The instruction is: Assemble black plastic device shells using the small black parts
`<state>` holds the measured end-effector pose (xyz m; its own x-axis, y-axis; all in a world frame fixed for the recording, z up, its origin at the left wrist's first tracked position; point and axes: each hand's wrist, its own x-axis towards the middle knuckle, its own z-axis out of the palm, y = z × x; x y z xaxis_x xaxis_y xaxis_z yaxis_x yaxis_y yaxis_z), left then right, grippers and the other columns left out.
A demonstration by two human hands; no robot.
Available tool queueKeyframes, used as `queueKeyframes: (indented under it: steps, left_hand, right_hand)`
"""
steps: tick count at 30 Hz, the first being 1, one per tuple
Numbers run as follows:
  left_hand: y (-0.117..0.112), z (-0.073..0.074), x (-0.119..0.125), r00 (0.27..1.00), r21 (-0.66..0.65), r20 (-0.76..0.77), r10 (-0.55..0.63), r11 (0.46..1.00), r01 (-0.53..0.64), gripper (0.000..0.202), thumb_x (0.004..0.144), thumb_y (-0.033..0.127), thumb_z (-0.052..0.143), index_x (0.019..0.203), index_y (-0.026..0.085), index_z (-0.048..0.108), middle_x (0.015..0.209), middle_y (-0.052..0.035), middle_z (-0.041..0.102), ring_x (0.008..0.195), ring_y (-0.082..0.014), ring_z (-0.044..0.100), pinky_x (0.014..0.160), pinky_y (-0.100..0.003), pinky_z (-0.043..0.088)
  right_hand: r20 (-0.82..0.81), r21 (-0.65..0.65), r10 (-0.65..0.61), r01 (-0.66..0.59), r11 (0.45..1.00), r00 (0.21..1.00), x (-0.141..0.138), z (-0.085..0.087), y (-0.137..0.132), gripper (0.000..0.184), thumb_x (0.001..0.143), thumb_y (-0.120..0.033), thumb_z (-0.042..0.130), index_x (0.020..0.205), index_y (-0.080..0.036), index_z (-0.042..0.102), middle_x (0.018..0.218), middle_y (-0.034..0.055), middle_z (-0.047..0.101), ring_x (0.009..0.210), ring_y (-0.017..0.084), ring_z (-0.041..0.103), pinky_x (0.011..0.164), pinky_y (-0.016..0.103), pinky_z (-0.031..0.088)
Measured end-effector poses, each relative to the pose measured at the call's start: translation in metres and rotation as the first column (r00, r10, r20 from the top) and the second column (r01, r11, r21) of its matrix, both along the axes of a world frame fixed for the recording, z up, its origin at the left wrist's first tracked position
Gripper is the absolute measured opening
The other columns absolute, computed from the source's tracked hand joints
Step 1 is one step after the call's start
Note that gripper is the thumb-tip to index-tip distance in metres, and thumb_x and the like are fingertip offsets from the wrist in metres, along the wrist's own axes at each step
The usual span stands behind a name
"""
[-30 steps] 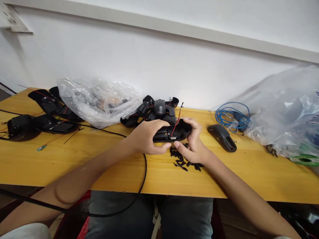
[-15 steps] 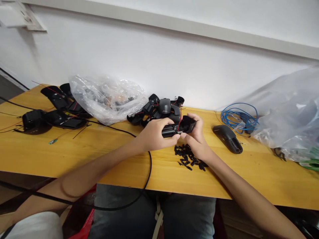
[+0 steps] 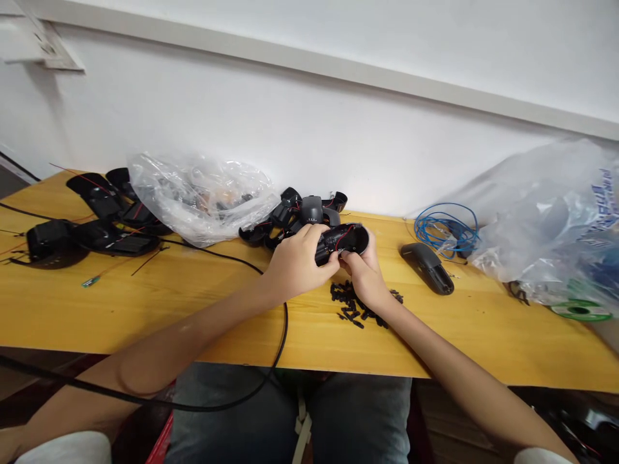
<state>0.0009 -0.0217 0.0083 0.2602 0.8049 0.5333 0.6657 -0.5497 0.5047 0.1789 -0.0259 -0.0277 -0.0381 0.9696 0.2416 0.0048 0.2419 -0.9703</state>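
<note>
Head view: both forearms reach forward over the table (image 3: 193, 303) and meet at a black shell (image 3: 344, 240), which is held with its open side facing the camera and a red wire (image 3: 339, 237) inside. Left hand (image 3: 297, 264) wraps the shell's left end, fingers curled and pressed together. Right hand (image 3: 365, 277) takes its near right edge, thumb and fingertips pinching it. Loose black bits (image 3: 355, 308) lie just below the shell, with a handset (image 3: 428, 267) to its right. Blue print on the bag (image 3: 556, 219) far right of the shell is unreadable.
</note>
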Motion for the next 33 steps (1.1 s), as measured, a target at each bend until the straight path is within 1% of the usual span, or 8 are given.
queueKeyframes:
  steps: [5, 9, 14, 19, 21, 25, 29, 33]
  left_hand:
    - [0.001, 0.002, 0.005, 0.999, -0.101, 0.033, 0.03, 0.995, -0.026, 0.033, 0.088, 0.029, 0.078, 0.119, 0.023, 0.067, 0.112, -0.0082, 0.082, 0.103, -0.0327, 0.08, 0.089, -0.043, 0.065]
    - [0.004, 0.003, 0.004, 0.998, -0.173, 0.059, 0.017, 0.985, -0.007, 0.033, 0.086, 0.028, 0.079, 0.117, 0.025, 0.067, 0.107, -0.0063, 0.083, 0.098, -0.0331, 0.081, 0.085, -0.044, 0.065]
    - [0.005, 0.002, 0.006, 0.994, -0.163, 0.106, -0.03, 0.986, 0.047, 0.032, 0.088, 0.025, 0.078, 0.118, 0.026, 0.066, 0.109, -0.0048, 0.083, 0.099, -0.0309, 0.082, 0.085, -0.041, 0.064]
    - [0.004, 0.003, 0.01, 0.994, -0.161, 0.091, -0.062, 0.984, 0.076, 0.033, 0.09, 0.026, 0.077, 0.121, 0.026, 0.064, 0.102, -0.0042, 0.082, 0.095, -0.0307, 0.082, 0.081, -0.04, 0.065]
    - [0.002, 0.002, 0.008, 0.994, -0.115, 0.093, -0.062, 0.991, 0.073, 0.036, 0.092, 0.027, 0.074, 0.126, 0.026, 0.064, 0.113, -0.0063, 0.082, 0.103, -0.031, 0.081, 0.089, -0.042, 0.066]
    - [0.0, 0.0, -0.001, 0.994, 0.096, 0.027, -0.11, 0.99, 0.107, 0.058, 0.092, 0.033, 0.072, 0.148, 0.022, 0.058, 0.138, -0.0141, 0.075, 0.121, -0.0332, 0.077, 0.101, -0.045, 0.065]
    - [0.001, -0.004, -0.01, 0.986, 0.243, -0.124, -0.112, 0.96, 0.139, 0.067, 0.089, 0.037, 0.072, 0.151, 0.016, 0.059, 0.132, -0.0176, 0.077, 0.112, -0.0343, 0.08, 0.092, -0.043, 0.068]
    - [0.004, -0.007, -0.014, 0.983, 0.276, -0.147, -0.11, 0.95, 0.147, 0.063, 0.09, 0.036, 0.071, 0.149, 0.017, 0.062, 0.132, -0.017, 0.078, 0.109, -0.0327, 0.081, 0.09, -0.041, 0.068]
  right_hand:
    - [0.062, 0.119, -0.071, 0.063, 0.991, 0.996, -0.001, 0.001, 0.0, 0.05, 0.091, -0.028, 0.063, 0.139, -0.031, 0.049, 0.135, 0.0055, 0.059, 0.127, 0.026, 0.06, 0.121, 0.052, 0.053]
    - [0.052, 0.117, -0.077, 0.07, 0.991, 0.996, -0.003, -0.001, 0.002, 0.048, 0.09, -0.026, 0.062, 0.136, -0.029, 0.051, 0.134, 0.0061, 0.059, 0.129, 0.027, 0.059, 0.125, 0.055, 0.049]
    - [0.04, 0.114, -0.149, 0.144, 0.983, 0.988, -0.007, -0.006, 0.001, 0.046, 0.089, -0.027, 0.06, 0.135, -0.03, 0.053, 0.134, 0.0062, 0.06, 0.128, 0.028, 0.06, 0.125, 0.058, 0.048]
    - [0.09, 0.196, -0.213, 0.193, 0.961, 0.973, -0.004, 0.001, -0.001, 0.045, 0.092, -0.028, 0.06, 0.137, -0.03, 0.054, 0.133, 0.0078, 0.063, 0.129, 0.029, 0.062, 0.125, 0.057, 0.048]
    - [0.11, 0.21, -0.173, 0.147, 0.967, 0.979, -0.001, 0.006, -0.001, 0.044, 0.094, -0.03, 0.06, 0.138, -0.031, 0.054, 0.133, 0.0074, 0.064, 0.127, 0.029, 0.062, 0.122, 0.056, 0.051]
    - [0.038, 0.076, -0.017, 0.014, 0.997, 0.999, 0.005, 0.011, -0.002, 0.055, 0.092, -0.032, 0.059, 0.146, -0.034, 0.049, 0.137, 0.0056, 0.063, 0.121, 0.028, 0.064, 0.106, 0.05, 0.064]
    - [-0.018, 0.05, 0.097, -0.096, 0.994, 0.995, 0.008, 0.005, -0.004, 0.066, 0.087, -0.034, 0.063, 0.151, -0.039, 0.046, 0.142, 0.0041, 0.062, 0.125, 0.029, 0.065, 0.109, 0.053, 0.064]
    - [-0.052, 0.003, 0.152, -0.152, 0.988, 0.987, 0.011, -0.005, -0.002, 0.068, 0.089, -0.039, 0.063, 0.153, -0.04, 0.042, 0.142, 0.0047, 0.063, 0.119, 0.029, 0.067, 0.098, 0.05, 0.068]
